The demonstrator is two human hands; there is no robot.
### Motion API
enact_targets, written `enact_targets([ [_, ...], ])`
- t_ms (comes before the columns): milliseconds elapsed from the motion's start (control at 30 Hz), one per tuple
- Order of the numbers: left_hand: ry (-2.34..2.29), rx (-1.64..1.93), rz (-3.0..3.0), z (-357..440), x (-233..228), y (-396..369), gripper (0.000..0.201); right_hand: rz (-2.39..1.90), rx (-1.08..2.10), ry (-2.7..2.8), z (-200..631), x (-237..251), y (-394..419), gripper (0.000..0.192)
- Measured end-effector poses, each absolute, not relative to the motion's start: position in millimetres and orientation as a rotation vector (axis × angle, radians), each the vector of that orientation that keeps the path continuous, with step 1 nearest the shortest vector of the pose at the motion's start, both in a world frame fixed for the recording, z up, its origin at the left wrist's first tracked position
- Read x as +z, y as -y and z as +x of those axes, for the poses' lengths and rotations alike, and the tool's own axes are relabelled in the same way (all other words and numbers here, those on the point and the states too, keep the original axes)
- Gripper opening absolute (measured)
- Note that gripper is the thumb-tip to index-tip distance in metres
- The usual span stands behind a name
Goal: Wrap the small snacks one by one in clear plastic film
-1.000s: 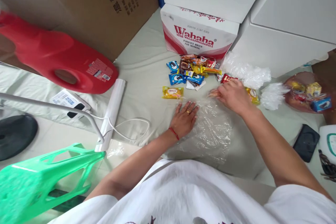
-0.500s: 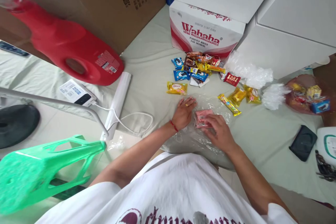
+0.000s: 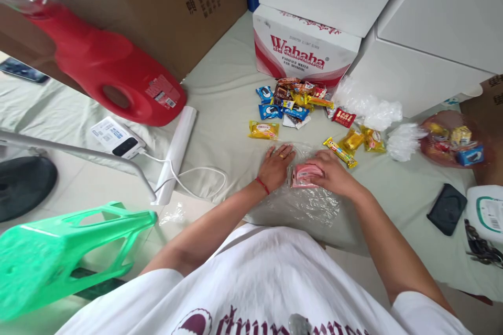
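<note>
Leftmost, a green plastic stool (image 3: 66, 256) lies on its side in the near corner, and above it a red jug (image 3: 106, 70) lies tipped over on the pale sheet (image 3: 220, 89) in front of a brown cardboard box (image 3: 168, 5). Just right of the jug sit a white power bank (image 3: 118, 138) and a white tube (image 3: 176, 149), with a white cable (image 3: 196, 178) looping toward the middle. Next comes the left hand (image 3: 275, 166), laid flat with fingers spread on the left edge of a clear plastic bag (image 3: 306, 201) that is spread on the sheet before the person. Touching it from the right, the right hand (image 3: 334, 172) is closed around a pink snack packet (image 3: 304, 175), which rests on top of the bag between the two hands. Beyond the hands a yellow packet (image 3: 264, 129) lies alone, and a heap of wrapped snacks (image 3: 293, 102) sits against a red-and-white Wahaha carton (image 3: 302, 52). Farther right are a few loose yellow packets (image 3: 353, 141) and crumpled clear bags (image 3: 373, 110) beside a white box (image 3: 428, 47), then a filled bag of snacks (image 3: 451, 141), and a black phone (image 3: 442, 209) near the right edge.
</note>
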State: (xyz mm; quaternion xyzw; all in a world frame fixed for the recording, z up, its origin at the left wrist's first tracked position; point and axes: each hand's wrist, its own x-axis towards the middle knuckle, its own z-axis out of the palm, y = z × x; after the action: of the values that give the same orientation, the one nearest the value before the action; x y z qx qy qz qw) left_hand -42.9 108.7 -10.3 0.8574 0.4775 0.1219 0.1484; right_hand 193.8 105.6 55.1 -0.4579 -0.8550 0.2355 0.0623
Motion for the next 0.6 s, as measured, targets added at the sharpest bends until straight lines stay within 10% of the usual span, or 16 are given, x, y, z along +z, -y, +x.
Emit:
enact_targets([
  [233, -1.395, 0.346, 2.464, -42, -9, -108, 0.060, -1.365, 0.549, 2.690, 190, 49, -67, 0.074],
  [600, -1.437, 0.342, 2.448, -40, -9, -107, 0.062, -1.424, 0.570, 2.577, 189, 38, -76, 0.059],
])
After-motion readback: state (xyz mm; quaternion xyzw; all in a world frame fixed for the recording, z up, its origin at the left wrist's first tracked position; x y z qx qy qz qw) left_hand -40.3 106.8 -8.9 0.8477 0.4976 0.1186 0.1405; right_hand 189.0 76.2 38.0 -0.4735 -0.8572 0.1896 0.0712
